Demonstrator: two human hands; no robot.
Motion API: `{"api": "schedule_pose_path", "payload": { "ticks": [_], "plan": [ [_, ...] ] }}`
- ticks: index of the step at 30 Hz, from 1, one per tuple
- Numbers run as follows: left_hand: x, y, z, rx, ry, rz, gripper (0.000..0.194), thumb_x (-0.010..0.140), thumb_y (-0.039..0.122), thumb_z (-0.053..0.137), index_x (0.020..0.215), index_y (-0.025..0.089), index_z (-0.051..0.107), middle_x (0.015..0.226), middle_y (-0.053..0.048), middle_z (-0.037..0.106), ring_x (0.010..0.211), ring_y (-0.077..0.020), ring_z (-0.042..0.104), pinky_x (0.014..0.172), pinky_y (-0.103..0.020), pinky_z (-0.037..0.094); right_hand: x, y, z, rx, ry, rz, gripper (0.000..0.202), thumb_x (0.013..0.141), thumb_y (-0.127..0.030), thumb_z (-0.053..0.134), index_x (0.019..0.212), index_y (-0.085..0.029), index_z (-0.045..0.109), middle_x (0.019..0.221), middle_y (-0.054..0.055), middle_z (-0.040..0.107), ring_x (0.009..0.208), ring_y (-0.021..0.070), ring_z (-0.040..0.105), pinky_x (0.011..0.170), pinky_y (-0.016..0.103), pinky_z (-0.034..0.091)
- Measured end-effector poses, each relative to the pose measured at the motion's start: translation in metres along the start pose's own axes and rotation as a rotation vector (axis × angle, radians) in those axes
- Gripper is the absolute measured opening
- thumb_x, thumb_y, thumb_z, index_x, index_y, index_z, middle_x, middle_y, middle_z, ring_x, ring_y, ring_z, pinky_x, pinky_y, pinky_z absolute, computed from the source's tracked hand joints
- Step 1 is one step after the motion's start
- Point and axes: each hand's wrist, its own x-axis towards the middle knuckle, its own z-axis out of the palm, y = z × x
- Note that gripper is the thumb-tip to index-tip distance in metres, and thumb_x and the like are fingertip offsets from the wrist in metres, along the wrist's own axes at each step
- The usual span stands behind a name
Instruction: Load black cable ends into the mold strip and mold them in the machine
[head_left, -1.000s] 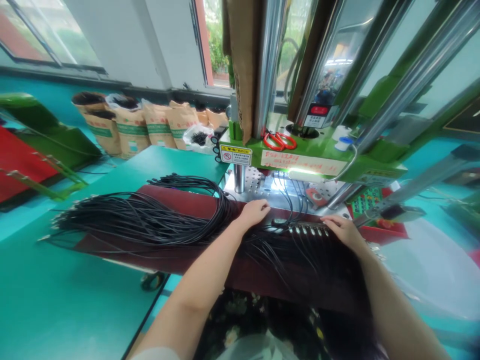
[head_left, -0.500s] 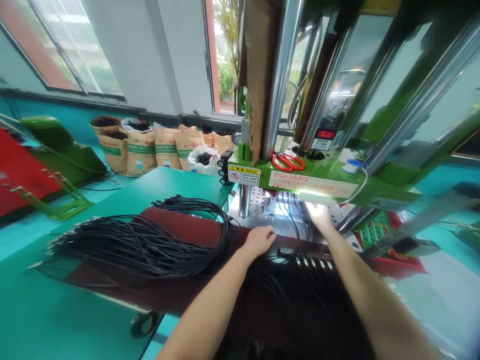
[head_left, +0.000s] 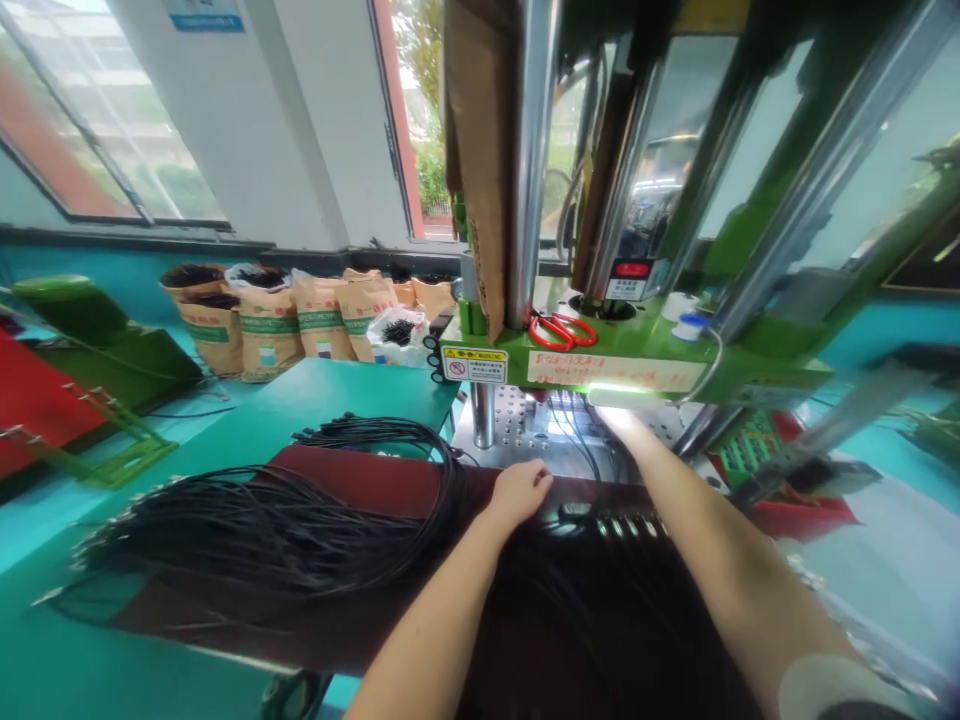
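Note:
My left hand (head_left: 523,491) rests at the edge of the dark red board (head_left: 360,480), its fingers curled closed; whatever they hold, if anything, is hidden. My right hand (head_left: 616,418) reaches under the green press head (head_left: 495,345), above the metal bed (head_left: 499,420); its fingers are hidden by the machine and glare. Thin black cables (head_left: 581,440) run across the bed between my hands. In front of the bed, a row of silver connector ends (head_left: 626,525) lies beside my left hand. A large bundle of black cables (head_left: 300,530) spreads over the board to the left.
Red-handled scissors (head_left: 562,332) lie on the press head, near a blue-capped container (head_left: 688,327). Upright steel columns (head_left: 534,170) rise above it. A teal table (head_left: 360,385) stands left, with several brown sacks (head_left: 270,325) behind. A red tray (head_left: 806,515) sits right.
My right hand has gone further under the press head, so less of it shows. My left hand stays in nearly the same place. The camera view has shifted slightly.

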Motion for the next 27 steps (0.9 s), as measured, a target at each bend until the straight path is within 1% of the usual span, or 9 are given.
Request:
{"api": "schedule_pose_path", "payload": {
  "ticks": [5, 7, 10, 13, 16, 18, 20, 22, 27],
  "plan": [
    [0.0, -0.002, -0.001, -0.025, -0.019, -0.004, 0.02, 0.081, 0.03, 0.044, 0.081, 0.022, 0.062, 0.078, -0.001, 0.065, 0.073, -0.0155, 0.057, 0.067, -0.025, 0.039, -0.037, -0.008, -0.013, -0.013, -0.018, 0.007, 0.024, 0.086, -0.033, 0.046, 0.082, -0.019, 0.065, 0.086, 0.005, 0.066, 0.085, 0.021, 0.059, 0.08, 0.039, 0.045],
    [-0.001, -0.002, -0.001, -0.038, -0.018, -0.002, 0.02, 0.08, 0.029, 0.044, 0.08, 0.021, 0.062, 0.078, -0.001, 0.065, 0.073, -0.0152, 0.056, 0.067, -0.025, 0.039, -0.073, -0.018, -0.028, -0.017, -0.011, -0.014, 0.026, 0.085, -0.032, 0.044, 0.077, -0.02, 0.065, 0.084, 0.005, 0.066, 0.086, 0.0228, 0.059, 0.081, 0.038, 0.044],
    [-0.004, -0.001, -0.003, -0.065, -0.008, 0.006, 0.018, 0.079, 0.028, 0.045, 0.077, 0.02, 0.061, 0.077, -0.001, 0.064, 0.073, -0.015, 0.056, 0.068, -0.025, 0.038, -0.147, -0.026, -0.066, -0.033, 0.043, -0.017, 0.026, 0.086, -0.034, 0.042, 0.099, -0.023, 0.061, 0.098, 0.006, 0.064, 0.095, 0.0232, 0.056, 0.086, 0.039, 0.042],
    [-0.004, 0.0, -0.003, -0.107, -0.001, 0.002, 0.018, 0.078, 0.029, 0.046, 0.074, 0.02, 0.06, 0.074, 0.0, 0.063, 0.073, -0.0149, 0.055, 0.068, -0.025, 0.038, -0.233, -0.015, -0.115, -0.178, 0.31, 0.203, 0.04, 0.076, -0.044, 0.055, 0.113, -0.03, 0.051, 0.099, 0.008, 0.063, 0.087, 0.0264, 0.059, 0.078, 0.041, 0.046],
    [0.001, 0.003, 0.0, -0.176, -0.006, -0.031, 0.02, 0.078, 0.029, 0.044, 0.07, 0.019, 0.059, 0.068, 0.0, 0.061, 0.07, -0.0146, 0.055, 0.068, -0.025, 0.04, -0.306, 0.006, -0.155, -0.259, 0.467, 0.471, 0.023, 0.075, -0.051, 0.045, 0.09, -0.039, 0.057, 0.081, 0.009, 0.065, 0.075, 0.0317, 0.061, 0.065, 0.048, 0.045],
    [0.005, 0.007, 0.002, -0.241, -0.018, -0.047, 0.021, 0.079, 0.031, 0.042, 0.069, 0.019, 0.057, 0.066, 0.001, 0.06, 0.069, -0.0143, 0.055, 0.07, -0.026, 0.041, -0.337, 0.013, -0.169, -0.257, 0.475, 0.622, 0.02, 0.074, -0.052, 0.042, 0.081, -0.041, 0.058, 0.083, 0.009, 0.065, 0.08, 0.0349, 0.061, 0.066, 0.052, 0.044],
    [0.007, 0.012, 0.005, -0.32, -0.037, -0.052, 0.022, 0.079, 0.033, 0.044, 0.069, 0.018, 0.057, 0.067, 0.0, 0.059, 0.069, -0.0143, 0.055, 0.07, -0.026, 0.043, -0.35, 0.012, -0.174, -0.24, 0.461, 0.64, 0.017, 0.073, -0.051, 0.044, 0.08, -0.042, 0.057, 0.086, 0.008, 0.065, 0.083, 0.0354, 0.06, 0.069, 0.054, 0.043],
    [0.007, 0.017, 0.006, -0.415, -0.064, -0.064, 0.02, 0.077, 0.034, 0.047, 0.071, 0.018, 0.057, 0.068, 0.0, 0.059, 0.07, -0.0142, 0.055, 0.07, -0.026, 0.044, -0.348, 0.003, -0.175, -0.237, 0.452, 0.556, 0.014, 0.073, -0.049, 0.046, 0.08, -0.043, 0.056, 0.084, 0.007, 0.065, 0.08, 0.0348, 0.061, 0.068, 0.054, 0.044],
    [0.012, 0.029, 0.004, -0.737, -0.142, -0.225, 0.02, 0.078, 0.035, 0.05, 0.084, 0.016, 0.055, 0.078, -0.004, 0.062, 0.066, -0.0118, 0.057, 0.061, -0.023, 0.045, -0.298, -0.02, -0.17, -0.19, 0.408, 0.419, 0.01, 0.074, -0.044, 0.048, 0.079, -0.04, 0.056, 0.077, 0.004, 0.065, 0.072, 0.0306, 0.061, 0.062, 0.049, 0.047]
  ]
}}
